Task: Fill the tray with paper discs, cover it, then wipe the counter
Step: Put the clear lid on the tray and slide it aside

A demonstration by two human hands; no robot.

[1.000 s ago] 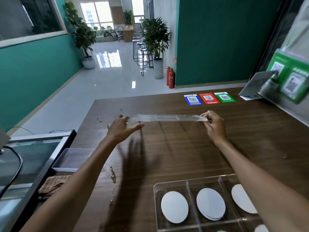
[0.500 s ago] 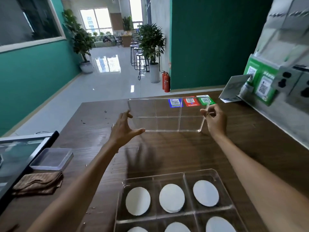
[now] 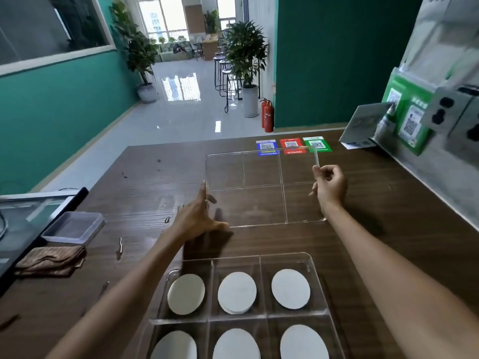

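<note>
A clear tray (image 3: 319, 288) with six compartments sits on the counter near me. Each compartment holds white paper discs (image 3: 290, 288), and the middle disc stack (image 3: 237, 292) looks thicker. Beyond the tray, a clear flat lid (image 3: 261, 187) with moulded grid lines hangs tilted above the wooden counter (image 3: 145, 193). My left hand (image 3: 199, 216) braces the lid's left edge with spread, straight fingers and the thumb under the near corner. My right hand (image 3: 329, 185) pinches its right edge.
A folded brown cloth (image 3: 51, 260) lies at the counter's left edge beside a small clear box (image 3: 74, 226). Three QR stickers (image 3: 293, 145) are stuck at the far edge. A leaning card (image 3: 363, 128) and wall sockets (image 3: 445, 110) are on the right.
The lid was level and edge-on; it has since tipped so its face shows and has come lower and nearer the tray. Both hands kept their places on its edges.
</note>
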